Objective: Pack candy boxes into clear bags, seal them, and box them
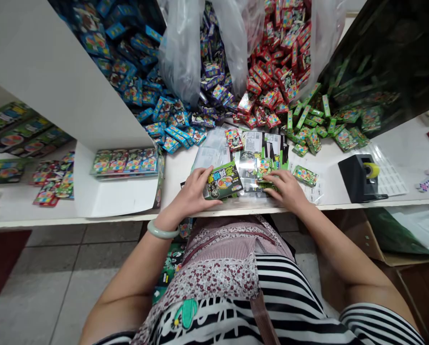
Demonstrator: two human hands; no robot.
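Head view: left grip (191,193) held a printed card (224,181) over the bench (176,175); right grip (289,189) touched a small green box (264,166) at its fingertips, closure unclear. Judged step: hand positioning, calling next for light fingertip control.

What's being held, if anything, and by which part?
Left hand holds the dark printed packet by its left end. Right hand: fingertips at the small green box, lower right; grip unclear.
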